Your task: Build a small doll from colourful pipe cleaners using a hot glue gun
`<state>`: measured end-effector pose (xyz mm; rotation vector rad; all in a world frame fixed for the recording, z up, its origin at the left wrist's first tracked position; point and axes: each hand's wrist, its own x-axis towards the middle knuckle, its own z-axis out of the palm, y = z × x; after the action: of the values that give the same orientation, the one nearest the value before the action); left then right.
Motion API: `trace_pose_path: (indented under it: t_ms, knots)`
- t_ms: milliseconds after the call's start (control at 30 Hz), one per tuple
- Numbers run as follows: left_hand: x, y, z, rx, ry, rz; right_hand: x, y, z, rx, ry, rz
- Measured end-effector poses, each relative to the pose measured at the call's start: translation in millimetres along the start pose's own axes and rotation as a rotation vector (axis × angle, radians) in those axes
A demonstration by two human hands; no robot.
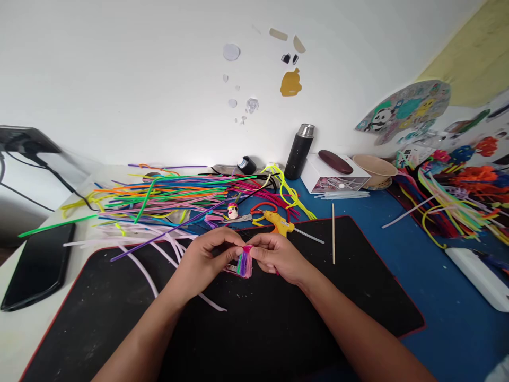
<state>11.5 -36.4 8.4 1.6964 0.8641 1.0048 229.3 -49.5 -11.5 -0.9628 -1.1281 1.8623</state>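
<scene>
One striped fuzzy-stem bundle (244, 263): pink top pinched by fingertips of left hand (207, 259) and right hand (281, 258), striped part protruding below them, over black mat (278, 329). Yellow glue gun (283, 225) just beyond, at mat's far edge.

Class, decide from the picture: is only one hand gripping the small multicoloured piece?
No, the left hand and the right hand both grip the small multicoloured piece near its pink end.

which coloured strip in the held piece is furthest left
The green strip, toward the left hand; the purple strip is in the middle, the pink strip toward the right hand.
</scene>
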Motion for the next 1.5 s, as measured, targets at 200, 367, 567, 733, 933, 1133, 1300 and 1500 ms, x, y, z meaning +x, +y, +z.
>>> trace_pose_path:
  t_ms: [200,367,567,733,933,1133,1300,1500]
  knots:
    - [0,-9,-0.8,-0.302,-0.028,-0.321,-1,-2,2,-0.009,-0.009,0.0]
    - [3,-7,-2.0,-0.389,0.0,-0.374,0,0,3,0.02,-0.007,-0.018]
    - [6,-5,-4.8,-0.304,0.067,-0.339,3,-3,5,0.031,0.058,-0.039]
    - [2,-3,0.5,-0.306,0.051,-0.257,8,-6,6,-0.011,0.181,-0.055]
    - [-2,-4,15.2,-0.26,0.012,-0.243,13,-5,11,-0.03,0.248,-0.096]
    - [-2,-7,18.7,-0.091,0.072,-0.232,17,-2,18,-0.095,0.269,-0.109]
    - [-3,-5,17.0,-0.056,0.149,-0.235,18,-5,21,-0.16,0.265,-0.106]
    - [-4,-9,14.3,-0.015,0.248,-0.239,15,-8,20,-0.275,0.23,-0.102]
